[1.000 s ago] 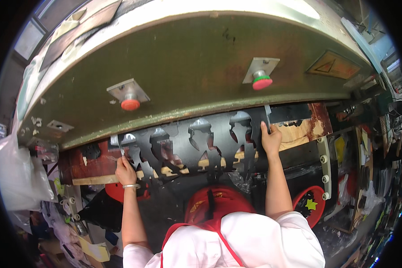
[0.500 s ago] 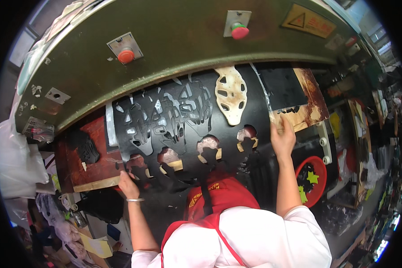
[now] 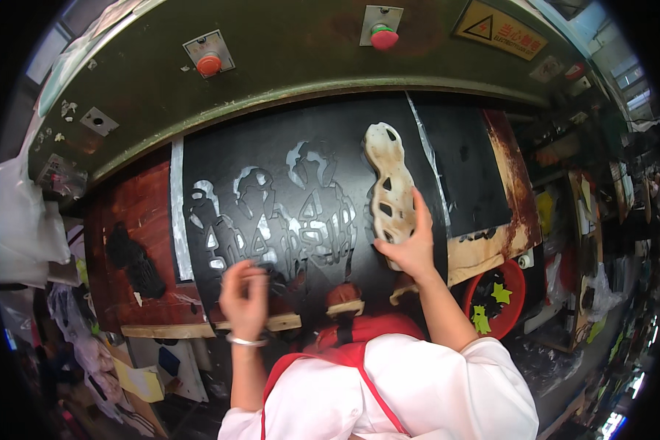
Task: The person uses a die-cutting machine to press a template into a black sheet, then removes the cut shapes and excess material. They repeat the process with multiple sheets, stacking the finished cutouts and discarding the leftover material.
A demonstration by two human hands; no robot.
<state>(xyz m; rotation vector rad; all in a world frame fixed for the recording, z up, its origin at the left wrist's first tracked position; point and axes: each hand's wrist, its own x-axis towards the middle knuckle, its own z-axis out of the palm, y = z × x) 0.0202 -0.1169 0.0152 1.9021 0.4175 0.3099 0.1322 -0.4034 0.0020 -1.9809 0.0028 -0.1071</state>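
A cream-coloured, sole-shaped plate with cut-out holes [image 3: 390, 172] lies on a shiny black sheet [image 3: 271, 125]. My right hand [image 3: 411, 246] is closed round the plate's near end, thumb on one side and fingers on the other. Over the sheet's near part hovers my left hand [image 3: 246, 297], its fingers loosely bent and slightly blurred; I see nothing in them. Beyond that hand, several matching shapes [image 3: 319, 213] are cut in the sheet, with pale slots showing through. Reddish board and a wooden edge show through holes at the sheet's near side.
A green machine beam [image 3: 286, 59] with an orange button [image 3: 209, 64] and a pink-red button [image 3: 383, 38] spans the far side. Black cut pieces [image 3: 136, 260] lie on the red board at left. A red basin [image 3: 517, 293] with black and yellow-green scraps stands at right.
The black sheet has shifted away from me, its near holes now mostly gone from view. Both hands have left its edges; the right now grips the cream plate, which has turned.
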